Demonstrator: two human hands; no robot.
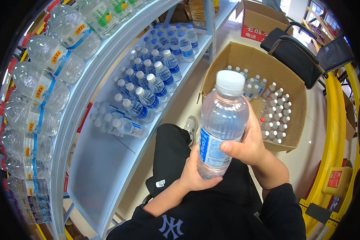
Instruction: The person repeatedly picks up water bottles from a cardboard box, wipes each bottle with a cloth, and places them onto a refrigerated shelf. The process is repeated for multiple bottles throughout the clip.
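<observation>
A clear plastic bottle (pixel 220 120) with a white cap and a blue label stands nearly upright between my hands, close before me. My left hand (pixel 195 174) cups it around the base. Higher up, on its right side, my right hand (pixel 247 139) grips it with the thumb over the label. To the left, a lower shelf (pixel 99 168) carries rows of bottles with white caps (pixel 151 90), and several similar ones (pixel 120 123) lie tipped at the near end of the rows. Behind the held bottle, an open cardboard box (pixel 298 99) contains many small white-capped bottles (pixel 274 117).
Large red-capped bottles (pixel 45 87) line the upper shelf at left. Blue-capped bottles (pixel 184 45) stand at the lower shelf's far end. A black chair (pixel 297 54) is beyond the box. Yellow racking (pixel 336 114) and a yellow container (pixel 336 181) are at right.
</observation>
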